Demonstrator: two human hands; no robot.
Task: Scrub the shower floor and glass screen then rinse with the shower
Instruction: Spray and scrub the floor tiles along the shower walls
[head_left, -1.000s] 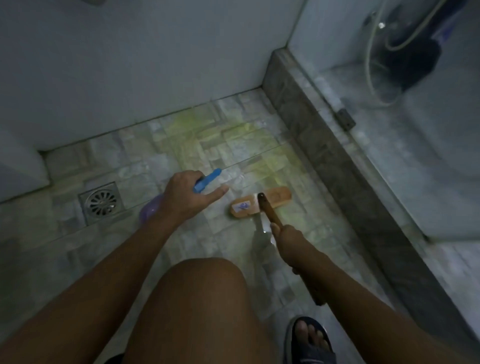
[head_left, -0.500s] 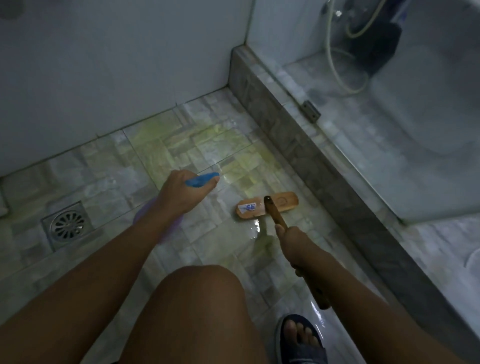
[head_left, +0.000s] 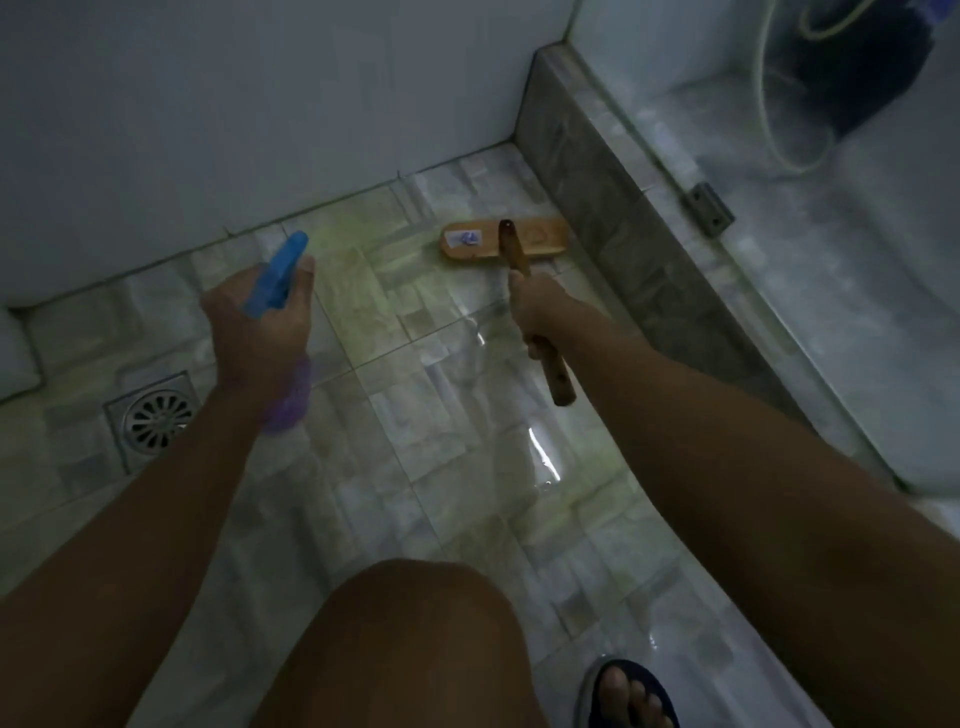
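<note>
While the person crouches over the wet shower floor (head_left: 415, 415), the count is: one scrub brush (head_left: 504, 240), one spray bottle (head_left: 283, 322), one floor drain (head_left: 153, 415), two hands, one knee (head_left: 415, 639), one sandalled foot (head_left: 631, 696).

Landmark = the drain. The brush head sits flat on the tiles well to the right of and beyond the drain, tight in the corner where the white wall (head_left: 260, 104) meets the grey stone kerb (head_left: 623, 228); its right end is at or touching the kerb, cannot tell which. A small label sits on the left part of the head. The wooden handle runs back from the head toward the person.

Right hand (head_left: 543, 312), right of the drain and well apart from it: fingers wrapped fully closed around the handle mid-length, with the handle's end sticking out behind the hand. The brush head lies just past the fingers, on the far side.

Left hand (head_left: 260, 322), just beyond and to the right of the drain, raised off the floor: fingers closed round the neck of the bottle, blue nozzle pointing at the wall, purple body hanging below the wrist.

Floor is pale stone-pattern tile, glossy with water, with yellowish-green stains beyond the drain toward the wall. The room is dim. Across the kerb, far right of the drain, stands the glass screen (head_left: 779, 260) with a metal hinge (head_left: 709, 207) at its base; a hose (head_left: 789, 119) loops behind it, blurred.
</note>
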